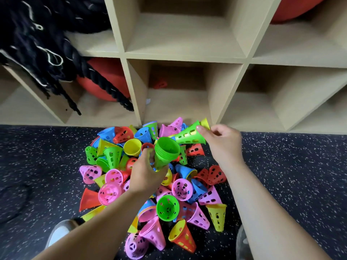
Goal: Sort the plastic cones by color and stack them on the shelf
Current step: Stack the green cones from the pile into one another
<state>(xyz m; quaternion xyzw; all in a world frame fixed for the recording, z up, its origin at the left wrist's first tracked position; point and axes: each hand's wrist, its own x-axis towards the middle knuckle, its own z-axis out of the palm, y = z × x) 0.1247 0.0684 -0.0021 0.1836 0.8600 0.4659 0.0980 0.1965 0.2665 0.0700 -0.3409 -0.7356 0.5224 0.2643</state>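
Observation:
A heap of perforated plastic cones (150,186) in green, pink, blue, red and yellow lies on the dark speckled floor before a wooden cubby shelf (187,59). My left hand (146,173) grips a nested stack of green cones (166,152), open ends facing up toward me. My right hand (223,143) holds a single green cone (189,135) on its side, its narrow end pointing at the stack, just apart from it. A lone red cone (160,84) sits deep in the middle lower cubby.
Thick black ropes (47,53) drape over the left cubbies, in front of a red ball (105,83). Another red ball (296,6) fills the top right cubby. My shoes (60,231) show at the bottom left and bottom right.

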